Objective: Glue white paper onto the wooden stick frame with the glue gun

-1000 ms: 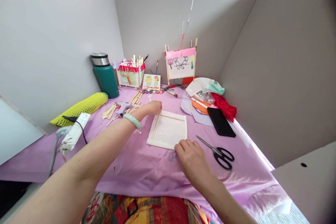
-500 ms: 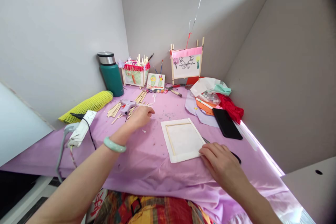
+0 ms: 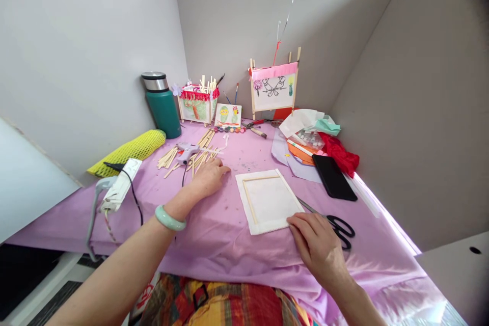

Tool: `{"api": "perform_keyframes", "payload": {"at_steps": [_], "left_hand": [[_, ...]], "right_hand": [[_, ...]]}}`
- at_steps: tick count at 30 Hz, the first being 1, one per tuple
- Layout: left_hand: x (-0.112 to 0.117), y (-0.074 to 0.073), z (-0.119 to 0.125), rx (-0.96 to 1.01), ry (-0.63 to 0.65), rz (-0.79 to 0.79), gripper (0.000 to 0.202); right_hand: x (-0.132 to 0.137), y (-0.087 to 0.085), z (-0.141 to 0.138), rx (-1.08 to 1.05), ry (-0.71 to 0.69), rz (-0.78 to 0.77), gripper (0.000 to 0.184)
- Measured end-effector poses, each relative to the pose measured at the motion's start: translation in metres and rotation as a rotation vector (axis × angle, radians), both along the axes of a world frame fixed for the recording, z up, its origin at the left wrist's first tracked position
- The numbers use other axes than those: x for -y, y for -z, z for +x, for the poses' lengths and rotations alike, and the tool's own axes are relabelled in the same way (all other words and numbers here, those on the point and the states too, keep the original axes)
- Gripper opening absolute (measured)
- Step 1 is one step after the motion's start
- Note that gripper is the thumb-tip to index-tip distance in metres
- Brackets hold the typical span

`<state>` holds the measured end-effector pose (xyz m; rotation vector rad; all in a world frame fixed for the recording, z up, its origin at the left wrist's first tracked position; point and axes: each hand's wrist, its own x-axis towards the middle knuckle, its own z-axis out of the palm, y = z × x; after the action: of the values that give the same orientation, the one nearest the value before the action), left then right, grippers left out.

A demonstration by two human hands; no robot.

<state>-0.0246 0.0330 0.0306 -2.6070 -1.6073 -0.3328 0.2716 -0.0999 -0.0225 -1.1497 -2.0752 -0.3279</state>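
Observation:
A white sheet (image 3: 269,198) lies on the purple cloth, with thin wooden sticks (image 3: 250,204) along at least its top and left sides. My right hand (image 3: 317,244) has its thumb and fingers closed on the sheet's lower right corner. Black-handled scissors (image 3: 342,229) lie beside that hand, a blade partly under the sheet's edge. My left hand (image 3: 209,178), wearing a pale green bangle (image 3: 170,218), is low over the cloth left of the sheet. Its fingers are loosely stretched to the right, fingertips partly hidden. Loose wooden sticks (image 3: 196,160) and a glue gun (image 3: 188,152) are just beyond it.
A green bottle (image 3: 163,112), a decorated stick box (image 3: 196,107) and a picture stand (image 3: 274,86) line the back. Paper, red cloth and a black phone (image 3: 334,177) lie right. A power strip (image 3: 121,186) and yellow net (image 3: 128,154) lie left.
My left hand has come down and slightly right, covering where a small white scrap lay. My right hand shifted slightly down, so the scissors' handles show more. The view moved a little.

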Motion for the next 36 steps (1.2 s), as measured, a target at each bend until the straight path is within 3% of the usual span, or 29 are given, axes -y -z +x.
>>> {"api": "perform_keyframes", "payload": {"at_steps": [8,15,29,36], "left_hand": [[-0.002,0.001,0.0,0.022,-0.032,-0.023,0.03],[0.0,-0.003,0.002,-0.006,-0.025,-0.035,0.033],[-0.007,-0.014,0.006,-0.093,-0.058,-0.093,0.021],[-0.012,-0.022,0.031,-0.152,-0.166,-0.108,0.027]], "right_hand": [[0.001,-0.001,-0.001,-0.018,-0.005,-0.024,0.014],[0.001,-0.001,-0.001,-0.028,-0.017,-0.013,0.013],[0.0,0.001,0.0,-0.034,-0.034,-0.009,0.014],[0.0,0.001,0.0,-0.035,-0.022,-0.022,0.014]]}}
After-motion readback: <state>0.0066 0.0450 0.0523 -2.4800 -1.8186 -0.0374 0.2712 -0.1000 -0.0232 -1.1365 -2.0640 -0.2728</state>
